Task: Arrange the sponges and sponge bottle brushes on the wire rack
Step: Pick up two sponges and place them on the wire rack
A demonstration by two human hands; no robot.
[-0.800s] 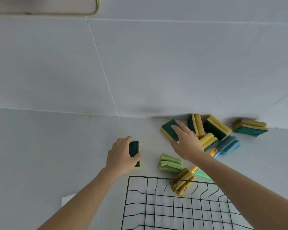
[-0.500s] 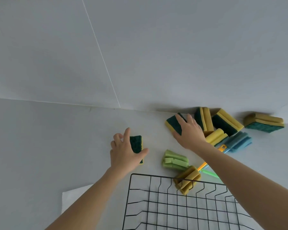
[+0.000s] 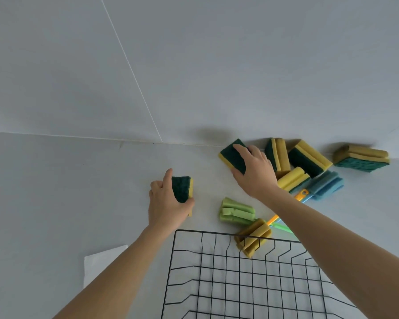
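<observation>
My left hand [image 3: 166, 203] grips a yellow sponge with a dark green scouring side [image 3: 182, 187] on the white counter. My right hand [image 3: 255, 171] is closed around a second green-and-yellow sponge [image 3: 232, 155] near the wall. Three more such sponges lie to the right [image 3: 278, 155], [image 3: 309, 158], [image 3: 362, 158]. Sponge bottle brushes lie between the sponges and the rack: a green head [image 3: 236, 211], a yellow head [image 3: 252, 237] at the rack's far rim, another yellow head [image 3: 291, 178] and a blue head [image 3: 326, 185]. The black wire rack [image 3: 240, 277] is in front of me.
A white tiled wall [image 3: 194, 77] rises right behind the sponges. A white sheet of paper [image 3: 101, 263] lies on the counter left of the rack. Both my forearms reach over the rack's left and right sides.
My right hand has closed its fingers over the sponge by the wall. My left hand has tightened on its sponge, tipping it up on edge. The view has tilted down slightly.
</observation>
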